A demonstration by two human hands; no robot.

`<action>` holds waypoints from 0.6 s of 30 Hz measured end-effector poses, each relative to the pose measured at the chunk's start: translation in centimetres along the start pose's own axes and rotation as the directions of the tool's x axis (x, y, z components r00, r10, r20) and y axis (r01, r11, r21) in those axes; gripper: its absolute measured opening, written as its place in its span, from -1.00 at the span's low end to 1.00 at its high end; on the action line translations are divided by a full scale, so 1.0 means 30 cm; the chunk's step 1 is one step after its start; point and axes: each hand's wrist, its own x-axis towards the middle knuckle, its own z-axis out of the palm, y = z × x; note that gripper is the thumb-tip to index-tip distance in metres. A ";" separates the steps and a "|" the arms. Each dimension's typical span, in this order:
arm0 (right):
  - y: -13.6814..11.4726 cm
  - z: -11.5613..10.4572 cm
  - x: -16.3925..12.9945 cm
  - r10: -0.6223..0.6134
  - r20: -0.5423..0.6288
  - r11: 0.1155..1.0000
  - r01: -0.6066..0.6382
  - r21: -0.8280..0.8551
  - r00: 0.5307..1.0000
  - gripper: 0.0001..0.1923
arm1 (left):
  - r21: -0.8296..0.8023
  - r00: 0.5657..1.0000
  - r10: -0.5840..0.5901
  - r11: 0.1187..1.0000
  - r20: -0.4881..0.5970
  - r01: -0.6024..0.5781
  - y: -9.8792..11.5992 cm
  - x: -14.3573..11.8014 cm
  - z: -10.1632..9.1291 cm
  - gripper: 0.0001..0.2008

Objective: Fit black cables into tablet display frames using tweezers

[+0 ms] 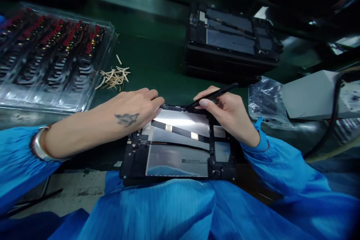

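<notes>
A green bench (pixel 152 52), an opened device (pixel 177 159) and a clear parts tray (pixel 56 107) show an electronics workshop.

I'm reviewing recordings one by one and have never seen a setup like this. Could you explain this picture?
There is no machine: these are a person's bare hands, seen from a camera worn on their head. The left hand has its fingers at the far edge of an opened black device. The right hand holds a slim black tool, its tip by that edge. On the green surface are a clear tray of parts, pale strips and a similar device.
</notes>
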 end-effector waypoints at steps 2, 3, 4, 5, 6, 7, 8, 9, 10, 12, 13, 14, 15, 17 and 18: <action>0.000 0.000 0.000 0.007 -0.002 1.000 -0.006 0.028 1.000 -0.77 | 0.008 1.000 -0.002 1.000 0.004 0.002 -0.002 -0.001 0.004 -0.79; -0.001 0.000 0.000 0.009 -0.008 0.999 -0.008 0.046 1.000 -0.77 | 0.007 1.000 -0.007 1.000 0.006 0.007 -0.003 -0.002 0.006 -0.79; -0.002 0.000 0.000 0.011 -0.014 0.998 -0.010 0.063 1.000 -0.77 | 0.003 1.000 -0.014 1.000 0.008 0.013 -0.004 -0.002 0.008 -0.78; -0.004 0.000 0.000 0.012 -0.017 0.997 -0.011 0.073 1.000 -0.77 | -0.007 1.000 -0.020 1.000 0.007 0.020 -0.006 -0.003 0.010 -0.78; -0.005 0.000 0.000 0.013 -0.017 0.997 -0.011 0.076 1.000 -0.77 | -0.022 1.000 -0.025 0.999 0.006 0.025 -0.009 -0.003 0.013 -0.77; -0.006 -0.001 0.000 0.012 -0.015 0.998 -0.011 0.070 1.000 -0.77 | -0.042 1.000 -0.028 0.999 0.002 0.028 -0.013 -0.003 0.015 -0.77; -0.007 0.000 0.001 0.011 -0.012 0.998 -0.010 0.056 1.000 -0.77 | -0.063 1.000 -0.030 0.998 -0.001 0.030 -0.017 -0.002 0.018 -0.77; -0.008 0.000 0.002 0.008 -0.010 0.999 -0.008 0.039 1.000 -0.77 | -0.080 1.000 -0.031 0.996 -0.005 0.030 -0.021 -0.001 0.020 -0.77; -0.008 0.000 0.002 0.007 -0.010 1.000 -0.007 0.024 1.000 -0.77 | -0.089 1.000 -0.031 0.996 -0.007 0.030 -0.024 0.000 0.020 -0.76; -0.007 0.002 0.003 0.001 -0.014 1.000 -0.001 0.022 1.000 -0.77 | -0.076 1.000 -0.029 0.997 -0.012 0.028 -0.021 -0.001 0.016 -0.76; -0.006 0.003 0.003 0.001 -0.023 0.999 0.000 0.039 1.000 -0.76 | -0.056 1.000 -0.027 0.998 -0.008 0.027 -0.012 -0.004 0.009 -0.76; -0.005 0.004 0.002 0.006 -0.040 0.998 -0.004 0.063 0.999 -0.76 | -0.035 1.000 -0.025 0.999 -0.004 0.025 0.001 -0.008 -0.001 -0.76; -0.002 0.004 0.001 0.014 -0.067 0.997 -0.008 0.083 0.998 -0.75 | -0.017 1.000 -0.020 1.000 0.000 0.020 0.018 -0.012 -0.014 -0.76; 0.007 0.001 -0.001 0.058 -0.146 0.995 -0.046 0.087 0.988 -0.73 | 0.004 1.000 0.011 1.000 0.020 -0.011 0.049 -0.016 -0.042 -0.76; 0.016 -0.002 0.000 0.079 -0.194 0.996 -0.068 0.065 0.978 -0.71 | 0.017 0.999 0.026 1.000 0.036 -0.026 0.053 -0.014 -0.056 -0.75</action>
